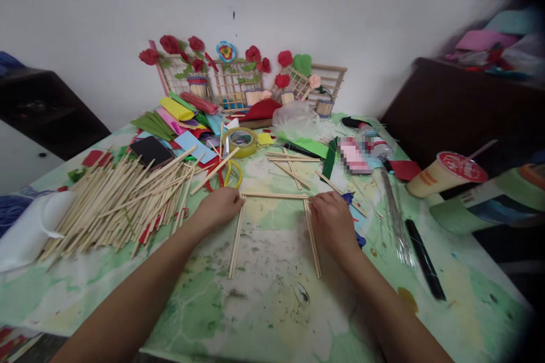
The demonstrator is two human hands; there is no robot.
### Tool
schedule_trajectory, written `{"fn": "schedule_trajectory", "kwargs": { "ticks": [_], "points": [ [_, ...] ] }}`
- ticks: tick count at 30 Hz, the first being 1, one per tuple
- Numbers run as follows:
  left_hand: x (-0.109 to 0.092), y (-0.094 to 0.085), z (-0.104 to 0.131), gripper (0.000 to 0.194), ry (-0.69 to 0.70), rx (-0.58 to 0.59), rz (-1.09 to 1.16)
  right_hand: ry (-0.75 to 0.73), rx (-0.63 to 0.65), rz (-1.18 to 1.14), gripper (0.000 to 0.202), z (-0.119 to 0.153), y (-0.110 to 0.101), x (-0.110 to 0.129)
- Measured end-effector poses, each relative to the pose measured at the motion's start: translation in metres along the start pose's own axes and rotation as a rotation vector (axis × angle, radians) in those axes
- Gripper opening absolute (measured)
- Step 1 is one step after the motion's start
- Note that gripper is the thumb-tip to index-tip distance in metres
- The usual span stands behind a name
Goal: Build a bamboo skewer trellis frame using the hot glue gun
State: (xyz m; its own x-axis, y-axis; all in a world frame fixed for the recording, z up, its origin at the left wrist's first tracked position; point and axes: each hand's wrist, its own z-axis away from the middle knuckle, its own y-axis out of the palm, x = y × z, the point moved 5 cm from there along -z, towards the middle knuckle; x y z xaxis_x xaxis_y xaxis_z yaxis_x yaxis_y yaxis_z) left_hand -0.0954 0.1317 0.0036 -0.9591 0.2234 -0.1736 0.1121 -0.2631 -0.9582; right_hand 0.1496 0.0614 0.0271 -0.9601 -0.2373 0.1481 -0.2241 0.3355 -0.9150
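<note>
Three doubled rows of pale wooden chopsticks form an open-bottomed frame on the table in front of me: a crosswise pair (275,195), a left pair (236,238) and a right pair (313,238). My left hand (219,210) is closed, its fingertips pinching the crosswise pair's left end at the corner. At the opposite corner my right hand (334,221) is curled, with thumb and fingers on that pair's right end. Both side pairs slant toward me, flat on the cloth. Red-and-yellow scissors (224,174) lie just beyond my left hand.
A big heap of loose chopsticks (110,204) covers the left side. Behind are a tape roll (240,142), coloured paper (157,125) and stick trellises with red paper flowers (236,85). On the right lie wires (395,221), a black rod (426,261), a tilted drink cup (447,174) and a bottle (481,201).
</note>
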Motion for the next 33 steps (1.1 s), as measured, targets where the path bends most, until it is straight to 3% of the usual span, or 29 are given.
{"fn": "schedule_trajectory", "kwargs": {
  "ticks": [4, 8, 17, 23, 33],
  "points": [
    [-0.006, -0.006, 0.001, 0.028, 0.055, -0.143, 0.056, -0.012, 0.099, -0.057, 0.019, 0.020, 0.014, 0.002],
    [-0.009, -0.002, 0.000, 0.029, 0.137, -0.215, 0.123, -0.031, 0.134, -0.095, 0.019, 0.024, 0.019, 0.004],
    [-0.005, 0.000, -0.001, 0.033, 0.110, -0.267, 0.149, -0.015, 0.103, -0.152, 0.022, 0.022, 0.016, 0.000],
    [0.000, 0.000, -0.005, 0.030, 0.185, -0.312, 0.124, -0.002, 0.130, -0.082, 0.021, 0.023, 0.016, 0.000],
    [0.003, 0.002, -0.009, 0.026, 0.162, -0.328, 0.166, 0.119, 0.208, 0.123, 0.032, 0.025, 0.013, -0.002]
  ]
}}
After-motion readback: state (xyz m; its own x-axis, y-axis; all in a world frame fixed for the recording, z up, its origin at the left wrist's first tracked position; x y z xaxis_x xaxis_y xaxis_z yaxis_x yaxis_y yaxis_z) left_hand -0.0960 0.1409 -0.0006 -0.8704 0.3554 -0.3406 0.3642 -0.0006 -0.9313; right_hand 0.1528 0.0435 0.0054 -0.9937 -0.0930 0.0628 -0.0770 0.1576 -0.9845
